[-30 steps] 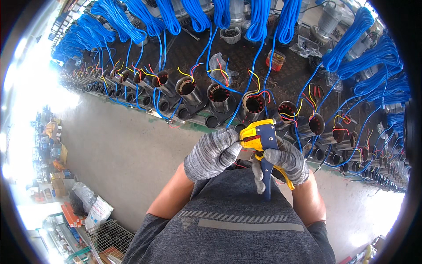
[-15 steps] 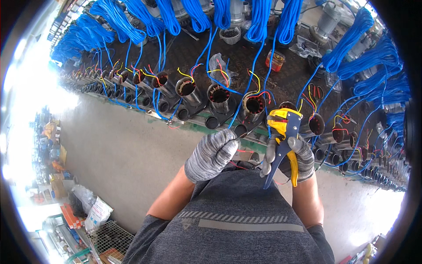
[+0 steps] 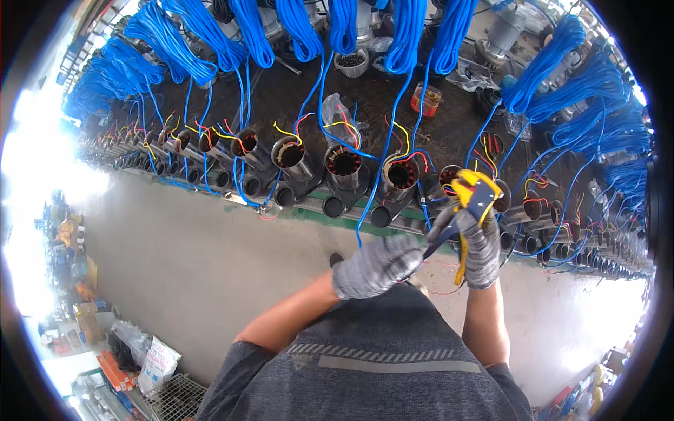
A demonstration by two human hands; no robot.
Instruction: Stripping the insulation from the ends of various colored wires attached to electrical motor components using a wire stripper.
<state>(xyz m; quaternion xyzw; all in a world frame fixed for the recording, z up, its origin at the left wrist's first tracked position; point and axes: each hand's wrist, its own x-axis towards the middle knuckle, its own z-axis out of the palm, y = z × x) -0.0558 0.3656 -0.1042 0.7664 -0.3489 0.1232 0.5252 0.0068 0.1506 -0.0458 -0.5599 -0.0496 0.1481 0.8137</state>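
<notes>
My right hand [image 3: 481, 254], in a grey knit glove, is wrapped round a yellow and dark blue wire stripper [image 3: 480, 199], its jaws tilted up and away from me. My gloved left hand [image 3: 375, 268] is closed and slightly blurred in front of my shirt, close to the stripper's dark handle end. A blue cable [image 3: 372, 200] runs down from the bench to the top of this hand; its end is hidden there. Just beyond stand open metal motor housings [image 3: 400, 174], with red, yellow and blue leads sticking out of their mouths.
Coiled blue cable bundles [image 3: 403, 42] hang along the far side of the dark bench [image 3: 281, 91]. A white tub [image 3: 352, 63] of small parts and a reddish jar [image 3: 427, 99] stand on it. Round black pieces [image 3: 333, 206] line its near edge. A wire basket [image 3: 179, 396] is at lower left.
My left hand has moved down and right, nearer the stripper's handles, drawing the blue cable lower. The stripper has tilted and shifted slightly right in my right hand. The view has shifted a little.
</notes>
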